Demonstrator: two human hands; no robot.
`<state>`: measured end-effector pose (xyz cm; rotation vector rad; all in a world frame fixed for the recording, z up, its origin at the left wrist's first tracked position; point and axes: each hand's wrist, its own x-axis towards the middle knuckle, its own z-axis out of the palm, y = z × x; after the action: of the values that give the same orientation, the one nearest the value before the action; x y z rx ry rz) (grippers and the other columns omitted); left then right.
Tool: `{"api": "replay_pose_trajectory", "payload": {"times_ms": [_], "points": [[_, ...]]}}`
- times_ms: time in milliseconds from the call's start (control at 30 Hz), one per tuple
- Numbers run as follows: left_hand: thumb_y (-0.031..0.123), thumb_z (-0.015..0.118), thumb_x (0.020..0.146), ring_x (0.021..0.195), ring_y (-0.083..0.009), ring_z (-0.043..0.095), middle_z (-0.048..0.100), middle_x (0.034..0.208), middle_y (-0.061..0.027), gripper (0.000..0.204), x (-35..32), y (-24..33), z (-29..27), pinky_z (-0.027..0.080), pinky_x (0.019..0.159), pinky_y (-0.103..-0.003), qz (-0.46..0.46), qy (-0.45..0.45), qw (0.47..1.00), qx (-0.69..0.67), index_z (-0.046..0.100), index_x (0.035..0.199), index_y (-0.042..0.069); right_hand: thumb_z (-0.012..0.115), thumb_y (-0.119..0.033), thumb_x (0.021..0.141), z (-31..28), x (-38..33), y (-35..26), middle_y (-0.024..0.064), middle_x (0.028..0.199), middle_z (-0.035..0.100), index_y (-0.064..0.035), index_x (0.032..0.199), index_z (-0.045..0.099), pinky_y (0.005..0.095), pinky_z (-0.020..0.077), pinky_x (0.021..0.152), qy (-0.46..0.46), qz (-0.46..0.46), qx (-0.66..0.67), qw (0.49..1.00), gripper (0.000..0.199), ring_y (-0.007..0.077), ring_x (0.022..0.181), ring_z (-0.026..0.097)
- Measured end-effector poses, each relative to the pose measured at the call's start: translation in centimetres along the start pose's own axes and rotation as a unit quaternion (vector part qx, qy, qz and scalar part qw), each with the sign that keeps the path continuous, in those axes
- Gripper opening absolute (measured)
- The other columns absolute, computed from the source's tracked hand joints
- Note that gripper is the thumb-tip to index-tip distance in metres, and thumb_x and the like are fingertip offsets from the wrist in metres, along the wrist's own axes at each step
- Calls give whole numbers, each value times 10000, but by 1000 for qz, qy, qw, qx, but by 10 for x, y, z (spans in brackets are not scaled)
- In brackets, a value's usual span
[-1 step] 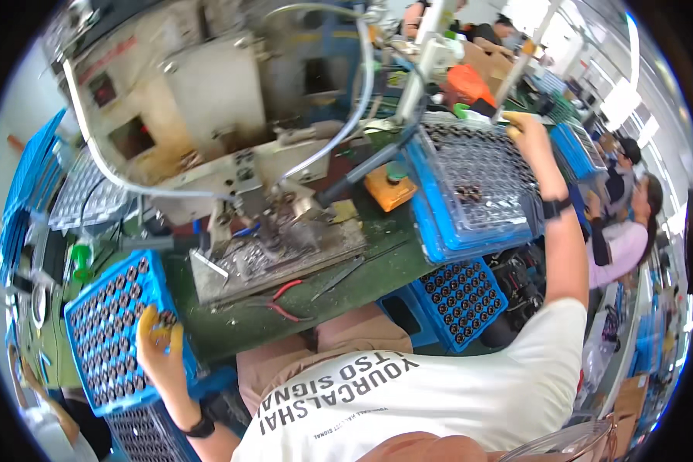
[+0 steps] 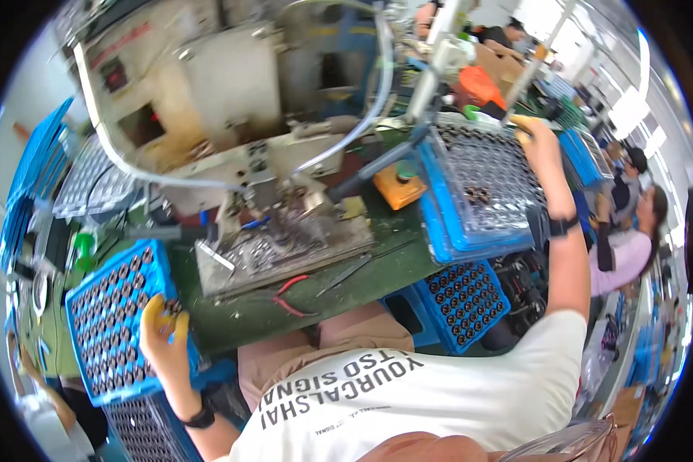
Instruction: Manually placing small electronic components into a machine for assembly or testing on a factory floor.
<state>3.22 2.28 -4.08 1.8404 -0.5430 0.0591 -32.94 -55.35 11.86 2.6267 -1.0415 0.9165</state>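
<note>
Green covers the tabletop (image 2: 377, 254), and most of its far edge is taken up by a big cream and grey machine (image 2: 208, 100) with a pale hose (image 2: 362, 115) looping out of it and down to a metal fixture (image 2: 285, 231) at the middle. Toward the right edge a blue tray (image 2: 446, 231) sits tilted, carrying a clear gridded insert (image 2: 485, 177) with a few dark round parts in some pockets; the right hand (image 2: 535, 142), fingertips capped in yellow, reaches to the far corner of this tray and rests on its rim, fingers curled, though whether anything is pinched there cannot be told. At the left edge a second blue tray (image 2: 100, 308) full of small dark cylindrical parts in round cells lies beside the person; the left hand (image 2: 162, 331), also yellow-tipped, rests on its near right corner with fingers bent and loosely parted, seemingly over one or two of the parts, but a firm hold cannot be made out. Below the near edge, by the person's knee, a third blue tray (image 2: 466, 304) of dark cells stands lower down. An orange box (image 2: 399, 187) sits just left of the tilted tray, and red-handled pliers (image 2: 292, 296) lie on the tabletop near its near edge. Both wrists wear dark bands.
</note>
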Motion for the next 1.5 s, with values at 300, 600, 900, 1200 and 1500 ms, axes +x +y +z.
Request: {"api": "replay_pose_trajectory", "payload": {"times_ms": [300,600,900,1200,1500], "points": [[-40,786,754,746,-139,632,612,1012,-95,411,2,10,19,542,647,-241,21,-40,998,54,673,1145,11,714,-191,868,47,-158,-229,61,1001,683,-97,1008,710,413,485,859,45,-223,260,938,169,297,961,641],[-41,804,733,759,-139,647,609,1023,-95,419,0,9,15,538,632,-224,39,-58,996,48,679,1131,-2,660,-144,904,121,-201,-270,104,1199,604,-100,1141,692,460,395,1006,41,-134,264,954,244,349,1163,533],[-42,807,727,768,-148,660,611,1023,-103,413,2,13,18,543,629,-229,32,-64,996,56,678,1118,-12,664,-151,908,125,-202,-269,97,1185,603,-108,1119,701,460,395,1003,37,-120,262,957,219,341,1161,535],[-47,815,713,762,-151,667,608,1019,-103,434,3,14,19,546,628,-228,47,-67,995,62,676,1123,-17,666,-167,912,124,-201,-270,94,1173,607,-105,1105,702,449,390,998,43,-121,257,958,207,332,1157,535],[-27,822,712,735,-146,663,616,1017,-103,435,3,15,18,541,637,-233,49,-73,992,86,683,1123,-11,657,-249,929,113,-171,-295,110,1149,645,-51,1169,643,453,337,1046,42,-124,339,932,311,327,1157,548]]}}
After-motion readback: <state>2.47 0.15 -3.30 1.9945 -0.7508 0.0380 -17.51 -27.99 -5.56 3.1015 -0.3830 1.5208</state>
